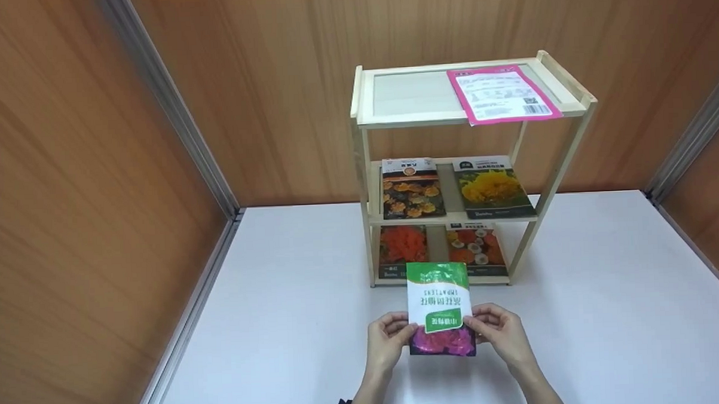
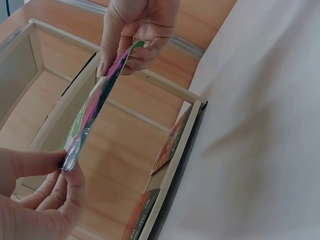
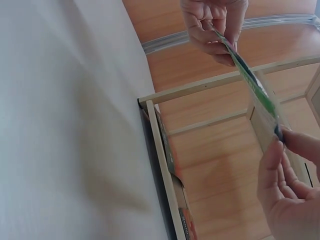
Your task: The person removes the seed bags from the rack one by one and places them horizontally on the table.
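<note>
Between both hands is a seed packet [image 1: 440,310], green and white with a pink flower picture and the word IMPATIENS, upside down in the head view. My left hand [image 1: 388,344] pinches its left edge between thumb and fingers. On the opposite edge, my right hand [image 1: 504,334] pinches it the same way. The packet is in front of a small wooden shelf rack [image 1: 453,219], above the white table. Seen nearly edge-on in the left wrist view, the packet [image 2: 92,107] spans the gap between the hands; the right wrist view also shows the packet [image 3: 252,82] from the side.
A pink-bordered packet [image 1: 505,94] lies on the top shelf, overhanging its front edge. The middle shelf bears an orange-flower packet [image 1: 412,191] and a yellow-flower packet [image 1: 493,188]. Below are a red-flower packet [image 1: 401,245] and a mixed-flower packet [image 1: 477,246]. Wooden panels [image 1: 260,98] enclose the table [image 1: 268,325].
</note>
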Action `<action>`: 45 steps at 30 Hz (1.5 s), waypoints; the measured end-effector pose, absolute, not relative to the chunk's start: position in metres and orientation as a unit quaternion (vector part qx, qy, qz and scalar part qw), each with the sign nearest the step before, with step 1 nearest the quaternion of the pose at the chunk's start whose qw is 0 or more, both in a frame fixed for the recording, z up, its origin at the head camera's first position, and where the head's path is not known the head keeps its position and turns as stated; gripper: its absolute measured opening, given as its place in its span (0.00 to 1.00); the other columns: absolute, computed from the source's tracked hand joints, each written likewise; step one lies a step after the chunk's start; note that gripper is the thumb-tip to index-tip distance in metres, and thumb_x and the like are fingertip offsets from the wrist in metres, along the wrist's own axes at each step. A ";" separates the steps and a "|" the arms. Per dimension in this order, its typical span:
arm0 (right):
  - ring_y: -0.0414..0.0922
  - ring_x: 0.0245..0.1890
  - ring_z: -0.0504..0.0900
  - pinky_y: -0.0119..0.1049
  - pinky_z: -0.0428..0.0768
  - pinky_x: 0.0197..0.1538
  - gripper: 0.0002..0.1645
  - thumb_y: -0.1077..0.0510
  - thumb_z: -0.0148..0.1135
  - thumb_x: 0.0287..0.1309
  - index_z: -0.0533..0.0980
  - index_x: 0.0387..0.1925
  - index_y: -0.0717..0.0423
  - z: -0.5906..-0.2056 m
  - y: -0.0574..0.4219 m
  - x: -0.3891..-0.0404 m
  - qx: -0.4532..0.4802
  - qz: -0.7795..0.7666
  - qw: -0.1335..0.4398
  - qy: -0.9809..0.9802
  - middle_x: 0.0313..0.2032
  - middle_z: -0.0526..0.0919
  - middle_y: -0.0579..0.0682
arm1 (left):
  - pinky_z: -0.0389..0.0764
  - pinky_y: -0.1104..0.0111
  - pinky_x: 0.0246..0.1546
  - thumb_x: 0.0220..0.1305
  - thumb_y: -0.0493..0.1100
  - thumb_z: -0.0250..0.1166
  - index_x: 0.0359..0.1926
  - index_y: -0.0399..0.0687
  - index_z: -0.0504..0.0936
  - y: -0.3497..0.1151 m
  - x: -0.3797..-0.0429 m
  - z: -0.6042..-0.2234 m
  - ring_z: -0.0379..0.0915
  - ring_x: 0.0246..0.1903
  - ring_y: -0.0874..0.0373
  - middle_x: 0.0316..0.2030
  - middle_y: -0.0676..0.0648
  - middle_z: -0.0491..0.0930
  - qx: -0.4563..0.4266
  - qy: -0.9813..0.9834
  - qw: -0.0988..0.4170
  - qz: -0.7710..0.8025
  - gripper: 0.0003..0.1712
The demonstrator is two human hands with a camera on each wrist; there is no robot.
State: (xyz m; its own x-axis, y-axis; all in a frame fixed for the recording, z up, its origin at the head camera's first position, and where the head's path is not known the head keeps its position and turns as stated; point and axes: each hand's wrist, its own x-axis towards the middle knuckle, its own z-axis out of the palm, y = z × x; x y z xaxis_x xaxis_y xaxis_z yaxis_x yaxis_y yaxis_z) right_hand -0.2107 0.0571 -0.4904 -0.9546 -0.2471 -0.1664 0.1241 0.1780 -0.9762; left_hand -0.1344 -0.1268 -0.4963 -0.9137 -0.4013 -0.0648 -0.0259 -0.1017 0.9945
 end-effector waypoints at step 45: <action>0.46 0.25 0.81 0.36 0.79 0.31 0.21 0.64 0.58 0.53 0.68 0.46 0.77 -0.475 0.100 -0.235 -0.118 -0.650 0.220 0.718 0.27 0.82 0.57 | 0.77 0.70 0.30 0.58 0.41 0.60 0.44 0.27 0.72 -0.128 -0.128 -0.497 0.74 0.29 0.60 0.32 0.44 0.78 0.164 -0.627 0.109 -0.753 0.19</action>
